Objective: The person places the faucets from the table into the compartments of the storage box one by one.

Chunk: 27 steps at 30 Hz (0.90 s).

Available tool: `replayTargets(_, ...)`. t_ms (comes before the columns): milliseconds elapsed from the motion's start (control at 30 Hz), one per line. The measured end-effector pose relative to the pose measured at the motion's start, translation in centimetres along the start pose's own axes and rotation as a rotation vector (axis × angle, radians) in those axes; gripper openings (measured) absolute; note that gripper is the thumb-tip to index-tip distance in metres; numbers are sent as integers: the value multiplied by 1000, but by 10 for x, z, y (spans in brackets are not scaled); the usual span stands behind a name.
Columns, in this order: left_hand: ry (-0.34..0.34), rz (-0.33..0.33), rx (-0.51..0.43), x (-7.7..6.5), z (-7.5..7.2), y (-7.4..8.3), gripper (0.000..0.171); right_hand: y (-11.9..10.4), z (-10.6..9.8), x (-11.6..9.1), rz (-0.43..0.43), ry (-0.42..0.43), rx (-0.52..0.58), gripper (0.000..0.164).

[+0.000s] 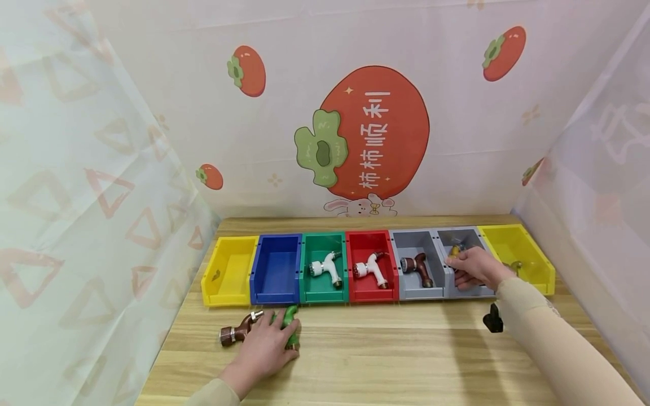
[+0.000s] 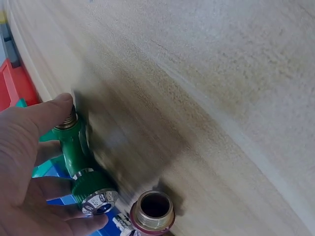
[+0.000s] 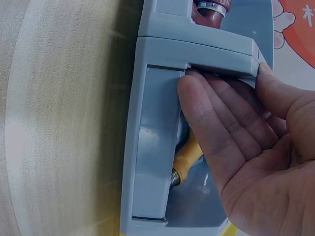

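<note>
My left hand (image 1: 267,344) grips a green faucet (image 2: 76,155) on the table, thumb at its threaded end and fingers along its knob side. Beside that hand lies a brown faucet (image 1: 235,334), its threaded opening facing up in the left wrist view. My right hand (image 1: 477,267) is at a grey bin (image 3: 162,142). Its thumb lies on the rim of the side wall and its fingers reach inside against that wall, pinching it. Inside the same bin, below those fingers, is a yellow faucet (image 3: 187,157), partly hidden.
Along the back stand a yellow bin (image 1: 213,296), a blue bin (image 1: 276,299), green and red bins with a white faucet (image 1: 327,268) each, another grey bin with a brown faucet (image 1: 417,269), and a right yellow bin (image 1: 545,279) holding a brass-coloured faucet. Printed cloth walls surround the table.
</note>
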<state>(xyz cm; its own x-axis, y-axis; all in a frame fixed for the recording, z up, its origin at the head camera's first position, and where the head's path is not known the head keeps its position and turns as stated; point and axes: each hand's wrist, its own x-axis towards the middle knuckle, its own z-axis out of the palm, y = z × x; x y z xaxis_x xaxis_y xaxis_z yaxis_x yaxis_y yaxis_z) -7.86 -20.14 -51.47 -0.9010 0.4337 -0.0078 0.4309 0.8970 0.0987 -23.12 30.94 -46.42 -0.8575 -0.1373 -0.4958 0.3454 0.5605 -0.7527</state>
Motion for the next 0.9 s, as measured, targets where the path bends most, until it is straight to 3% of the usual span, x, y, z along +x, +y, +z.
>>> replayTargets(200,48,49,19,-2,4,-1,57,-1,0,0,5,4,5,41)
replayTargets(500,125,243,97,-6,4,-4,61,-1,0,-1,5,7,-4,40)
replayTargets(733,153,346,130,-2,-7,-5,66,-1,0,0,3,6,-5,40)
replayTargets(900,245,434,152,5,-15,-11,69,-1,1,0,9,8,-4,39)
